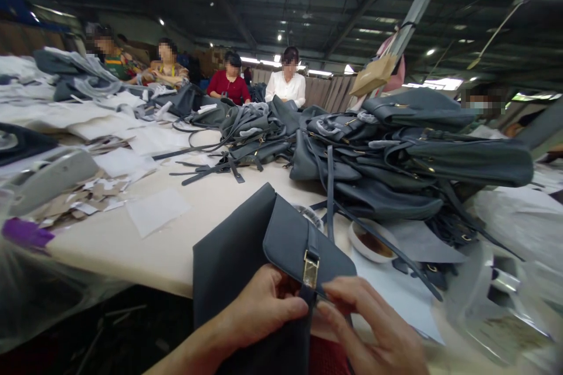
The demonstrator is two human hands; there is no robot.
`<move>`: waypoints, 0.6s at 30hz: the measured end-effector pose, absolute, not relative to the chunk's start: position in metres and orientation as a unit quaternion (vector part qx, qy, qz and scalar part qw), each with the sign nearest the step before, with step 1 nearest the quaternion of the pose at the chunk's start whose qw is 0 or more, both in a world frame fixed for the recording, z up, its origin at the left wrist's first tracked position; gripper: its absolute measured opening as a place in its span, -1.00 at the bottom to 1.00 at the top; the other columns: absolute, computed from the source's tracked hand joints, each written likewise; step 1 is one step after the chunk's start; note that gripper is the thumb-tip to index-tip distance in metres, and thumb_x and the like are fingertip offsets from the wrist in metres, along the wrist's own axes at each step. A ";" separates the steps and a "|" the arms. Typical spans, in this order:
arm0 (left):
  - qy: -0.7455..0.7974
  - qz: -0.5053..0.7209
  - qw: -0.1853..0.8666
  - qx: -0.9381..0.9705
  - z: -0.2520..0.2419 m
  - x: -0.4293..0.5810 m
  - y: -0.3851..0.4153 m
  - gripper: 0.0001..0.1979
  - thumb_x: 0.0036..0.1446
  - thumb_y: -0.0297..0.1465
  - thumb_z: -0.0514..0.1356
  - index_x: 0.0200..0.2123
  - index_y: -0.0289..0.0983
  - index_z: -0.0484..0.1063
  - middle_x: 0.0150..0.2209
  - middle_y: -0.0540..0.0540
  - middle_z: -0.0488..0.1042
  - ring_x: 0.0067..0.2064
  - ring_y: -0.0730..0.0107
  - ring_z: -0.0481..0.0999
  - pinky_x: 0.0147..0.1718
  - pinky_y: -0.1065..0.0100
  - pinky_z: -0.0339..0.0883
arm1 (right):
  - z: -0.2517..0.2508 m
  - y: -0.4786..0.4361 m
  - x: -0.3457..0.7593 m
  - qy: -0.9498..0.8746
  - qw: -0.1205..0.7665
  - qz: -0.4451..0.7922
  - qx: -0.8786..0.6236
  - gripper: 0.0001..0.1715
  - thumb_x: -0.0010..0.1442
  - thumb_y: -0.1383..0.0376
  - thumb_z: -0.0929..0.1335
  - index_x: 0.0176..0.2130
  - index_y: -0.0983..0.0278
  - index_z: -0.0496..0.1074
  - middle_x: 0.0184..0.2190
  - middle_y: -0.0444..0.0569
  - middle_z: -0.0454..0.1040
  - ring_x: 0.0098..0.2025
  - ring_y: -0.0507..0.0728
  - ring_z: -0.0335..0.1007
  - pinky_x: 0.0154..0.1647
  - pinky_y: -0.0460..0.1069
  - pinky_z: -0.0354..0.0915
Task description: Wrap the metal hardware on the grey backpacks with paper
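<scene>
Our left hand (264,310) and right hand (373,325) both grip a dark grey leather handbag (233,252), which we hold just over the near edge of the bench (167,252). The left hand closes on the bag under its flap, with the fingers curled in. The right hand pinches the flap's lower edge beside the strap (312,228), just below a gold buckle (310,269). The strap runs down through the buckle and between our hands.

Just past the bag, a small white dish (372,243) with brown matter inside sits against a heap of matching bags (378,158), their loose straps trailing across the bench. To our left lie white paper sheets (156,211), tan scraps (92,196) and a purple scrap (26,233). More bags and white wrapping (79,79) run down the bench toward seated co-workers (259,82) at the far end.
</scene>
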State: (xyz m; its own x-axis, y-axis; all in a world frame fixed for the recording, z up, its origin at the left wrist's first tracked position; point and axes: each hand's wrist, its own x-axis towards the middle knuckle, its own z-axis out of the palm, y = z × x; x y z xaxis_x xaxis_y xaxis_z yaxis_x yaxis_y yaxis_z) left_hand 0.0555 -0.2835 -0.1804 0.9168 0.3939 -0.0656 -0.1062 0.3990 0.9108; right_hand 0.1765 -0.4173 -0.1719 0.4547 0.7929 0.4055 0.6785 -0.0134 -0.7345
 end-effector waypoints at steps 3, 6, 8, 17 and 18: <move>0.073 0.159 0.842 0.511 -0.184 0.057 -0.289 -0.69 -0.07 -0.45 0.33 -0.17 -0.32 0.53 -0.25 -0.07 0.54 -0.19 0.31 0.48 -0.16 0.36 0.28 | -0.176 -0.401 0.181 -0.576 0.417 -0.049 -0.702 -0.83 0.09 0.24 0.45 -0.23 0.13 0.53 -0.28 -0.04 0.56 -0.26 0.15 0.52 -0.24 -0.06 0.43; 0.060 0.157 0.844 0.510 -0.189 0.058 -0.291 -0.68 -0.02 -0.45 0.31 -0.13 -0.32 0.52 -0.21 -0.08 0.54 -0.19 0.34 0.47 -0.16 0.37 0.27 | -0.187 -0.396 0.181 -0.601 0.383 -0.099 -0.695 -0.85 0.15 0.23 0.43 -0.21 0.15 0.51 -0.26 -0.03 0.56 -0.24 0.14 0.54 -0.22 -0.06 0.45; 0.066 0.167 0.841 0.510 -0.193 0.058 -0.291 -0.67 -0.03 -0.48 0.29 -0.13 -0.33 0.52 -0.25 -0.06 0.54 -0.24 0.38 0.45 -0.21 0.40 0.24 | -0.193 -0.398 0.180 -0.614 0.373 -0.124 -0.684 -0.87 0.19 0.25 0.40 -0.19 0.17 0.51 -0.26 -0.02 0.56 -0.25 0.13 0.55 -0.21 -0.08 0.45; 0.106 0.175 0.802 0.561 -0.191 0.055 -0.290 -0.65 -0.11 -0.56 0.19 -0.18 -0.35 0.52 -0.38 0.02 0.46 -0.40 0.50 0.29 -0.42 0.46 0.09 | -0.191 -0.395 0.178 -0.637 0.318 -0.178 -0.680 -0.87 0.28 0.38 0.26 -0.33 0.21 0.34 -0.40 -0.05 0.48 -0.37 0.09 0.47 -0.35 -0.08 0.36; 0.103 0.176 0.804 0.558 -0.190 0.055 -0.290 -0.64 -0.12 -0.56 0.19 -0.17 -0.34 0.52 -0.36 0.01 0.47 -0.38 0.49 0.30 -0.40 0.46 0.10 | -0.190 -0.393 0.179 -0.634 0.317 -0.171 -0.684 -0.83 0.29 0.38 0.24 -0.36 0.20 0.31 -0.44 -0.07 0.45 -0.42 0.08 0.44 -0.40 -0.08 0.34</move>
